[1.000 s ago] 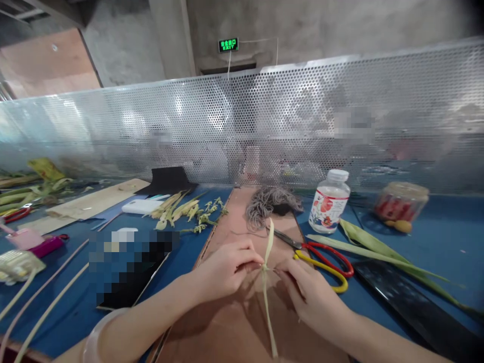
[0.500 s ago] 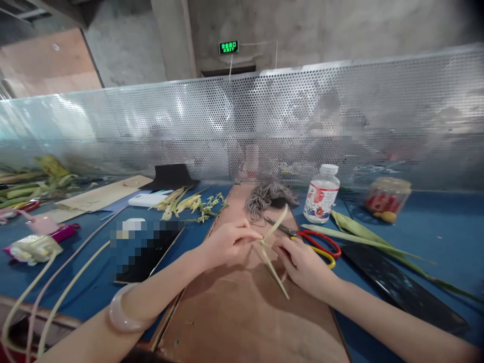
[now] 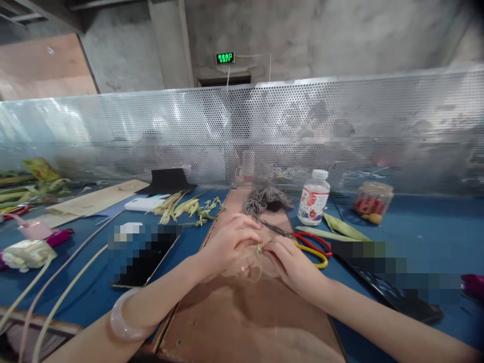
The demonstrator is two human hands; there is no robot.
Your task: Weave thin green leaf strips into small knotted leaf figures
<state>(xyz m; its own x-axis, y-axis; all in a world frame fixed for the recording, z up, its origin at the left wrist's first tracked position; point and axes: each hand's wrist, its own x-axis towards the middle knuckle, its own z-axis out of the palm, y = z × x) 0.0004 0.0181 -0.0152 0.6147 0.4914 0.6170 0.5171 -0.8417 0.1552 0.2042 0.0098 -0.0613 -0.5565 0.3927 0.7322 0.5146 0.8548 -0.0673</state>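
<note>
My left hand [image 3: 232, 242] and my right hand [image 3: 293, 259] meet over the brown board. Between their fingertips is a small piece of pale green corn husk [image 3: 258, 250], pinched from both sides. Below it hangs a thin, blurred loop; the fingers hide part of the piece. Just beyond my right hand lies a pair of scissors [image 3: 313, 247] with red and yellow handles, blades pointing left. A bundle of grey yarn [image 3: 266, 200] rests on the board behind the hands.
A labelled bottle [image 3: 313, 199] and a jar [image 3: 372, 201] stand right of the board, near loose green husks [image 3: 346, 229]. Phones [image 3: 151, 257] lie on either side. Dried plant sprigs [image 3: 185, 206] are at left, with cables [image 3: 71, 282] nearby. A perforated metal screen [image 3: 212, 126] crosses behind.
The long husk ends that stuck out above and below the fingers no longer show straight; a loop now hangs beneath. My left fingers have curled over the piece. The view has shifted slightly.
</note>
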